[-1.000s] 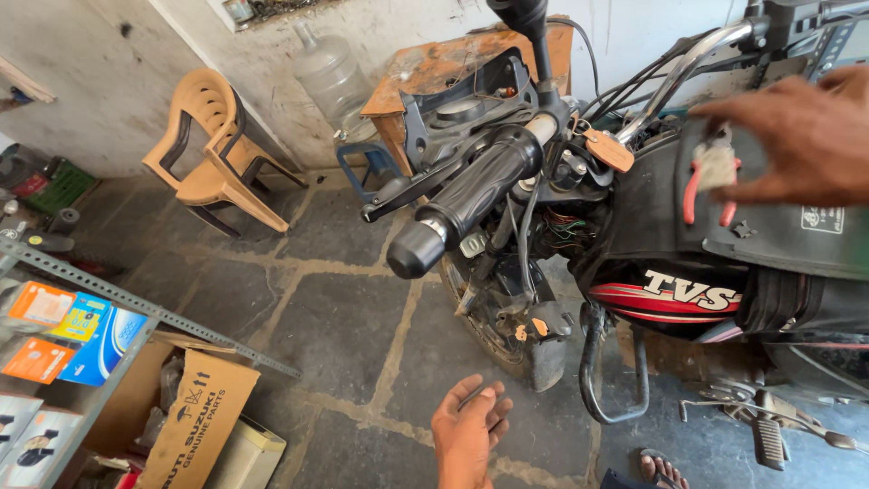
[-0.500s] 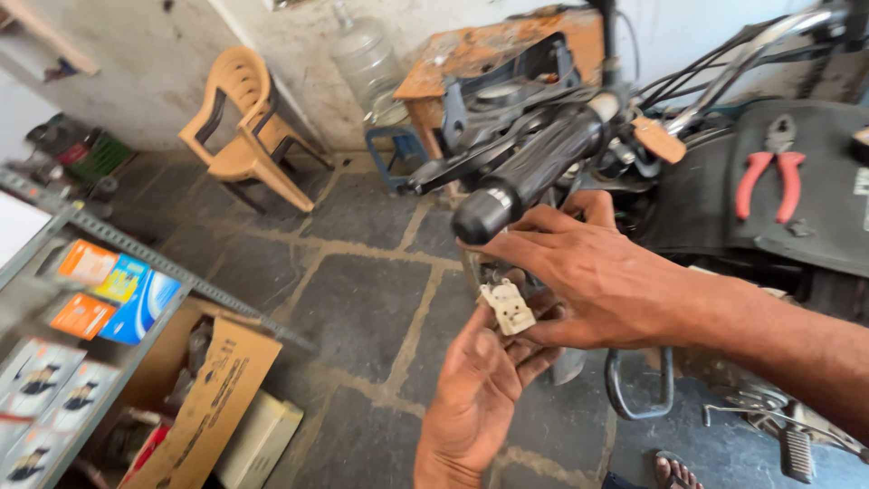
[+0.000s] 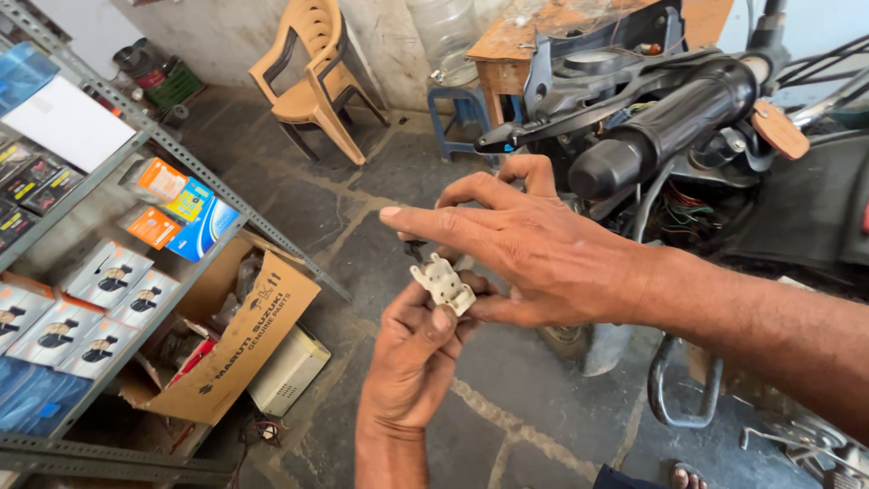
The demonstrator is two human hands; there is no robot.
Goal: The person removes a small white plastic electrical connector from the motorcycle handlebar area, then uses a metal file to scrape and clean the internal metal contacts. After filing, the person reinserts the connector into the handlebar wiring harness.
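Note:
My left hand (image 3: 412,358) comes up from the bottom and pinches a small white plastic connector block (image 3: 443,284) between thumb and fingers. My right hand (image 3: 529,244) reaches in from the right, its thumb and lower fingers also touching the block while the index finger points left. Both hands meet in front of a motorcycle's black handlebar grip (image 3: 665,127) and brake lever (image 3: 561,122). Loose coloured wires (image 3: 679,204) hang behind the grip.
A metal shelf rack (image 3: 118,226) with small boxed parts stands at left. An open cardboard carton (image 3: 244,344) sits on the stone floor below it. A tan plastic chair (image 3: 317,77), a blue stool (image 3: 462,113) and a wooden table (image 3: 543,32) stand at the back.
My right hand came down from the motorcycle seat to meet my left hand, which rose. Both now hold the white connector block, and the view has moved closer.

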